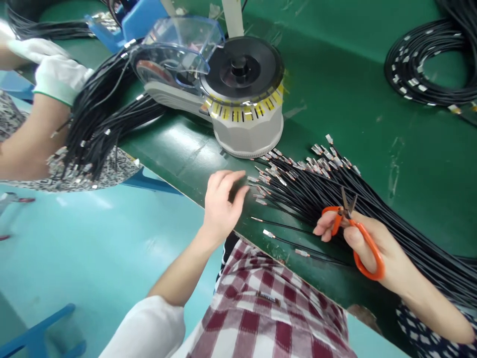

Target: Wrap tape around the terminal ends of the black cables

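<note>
My left hand [225, 201] is over the table edge, thumb and forefinger curved with a gap between them, close to the tips of a cable bundle [316, 191]. Its fingers hold nothing. In my right hand [380, 243] are orange-handled scissors [367, 248], their short blades parted and pointing up, above the bundle. The black cables carry silvery-white connectors at their ends and run off to the lower right. A few single cables, one with a white connector [269, 233], lie apart nearer the table edge.
A round grey dispenser [248, 132] with yellow tabs stands behind the bundle on the green table [343, 99]. Another person's white-gloved hands [61, 74] touch black cables [100, 104] at left. Coiled cables [398, 69] lie at right, a blue holder [143, 22] at top left.
</note>
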Demonstrator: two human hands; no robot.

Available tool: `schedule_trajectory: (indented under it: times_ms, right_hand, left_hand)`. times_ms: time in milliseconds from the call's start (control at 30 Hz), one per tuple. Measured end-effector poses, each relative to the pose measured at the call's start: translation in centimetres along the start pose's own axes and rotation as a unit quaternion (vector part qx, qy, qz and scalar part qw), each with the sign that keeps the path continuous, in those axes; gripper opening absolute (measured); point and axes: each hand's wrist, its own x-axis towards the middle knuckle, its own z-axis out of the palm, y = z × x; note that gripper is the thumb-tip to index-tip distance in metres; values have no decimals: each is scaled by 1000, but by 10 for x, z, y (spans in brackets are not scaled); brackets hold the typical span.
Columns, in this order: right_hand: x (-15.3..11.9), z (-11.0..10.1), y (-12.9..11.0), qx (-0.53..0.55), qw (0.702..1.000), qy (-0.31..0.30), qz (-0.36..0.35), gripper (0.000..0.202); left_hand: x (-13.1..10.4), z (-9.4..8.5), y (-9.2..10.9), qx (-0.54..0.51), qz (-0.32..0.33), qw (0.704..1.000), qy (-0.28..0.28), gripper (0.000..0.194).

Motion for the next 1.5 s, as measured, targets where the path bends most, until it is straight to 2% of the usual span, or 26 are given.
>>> schedule_trajectory:
  times_ms: [67,167,267,367,433,500,600,700,767,867,967,1067,1233,1333,1500]
  right_hand:
    - [1,0,-2,0,1000,2,2,28]
    - [1,0,-3,3,1000,2,9,27]
    - [1,0,-2,6,1000,-2,16,27]
    - [1,-1,0,9,1000,-6,27,27]
    - [1,-1,0,12,999,-5,33,28]
    - [2,-1,-1,10,999,-5,33,28]
    - [2,-1,-3,7,1000,-4,28,27]
    - [2,-1,-3,7,1000,-3,25,26]
    - [2,-1,-2,6,1000,-4,26,25]
    - [1,-2,0,8,1000,-9,27,25]
    - [0,-2,3,18,999,-15,30,27]
    - [-2,-2,7,27,999,-16,38,30]
    - [-3,-3,9,27,999,-15,39,32]
    - [-3,-3,7,29,999,-14,38,32]
    - [-2,-3,8,40,998,-13,40,30]
  left_hand:
    - [7,4,-2,19,10,1000,-19,21]
    - [12,7,-3,-4,15,999,-30,13]
    - [10,7,-3,-107,-20,993,-33,7]
    - [5,1,-4,-232,-56,970,-50,6]
    - [4,-4,-3,-263,-55,961,-63,8]
    - [4,-9,-1,-233,-26,968,-84,10]
    - [4,-13,4,-95,16,989,-111,14]
    - [5,-10,7,32,6,996,-84,10]
    - [7,-7,7,60,-4,996,-60,5]
    - [12,-3,7,41,33,996,-73,20]
    - [15,-2,8,4,78,991,-113,20]
    - [13,-1,9,-12,57,992,-112,15]
    - [16,3,9,36,14,994,-100,18]
    - [22,7,9,39,47,993,-102,28]
    - [21,7,8,-10,87,991,-104,29]
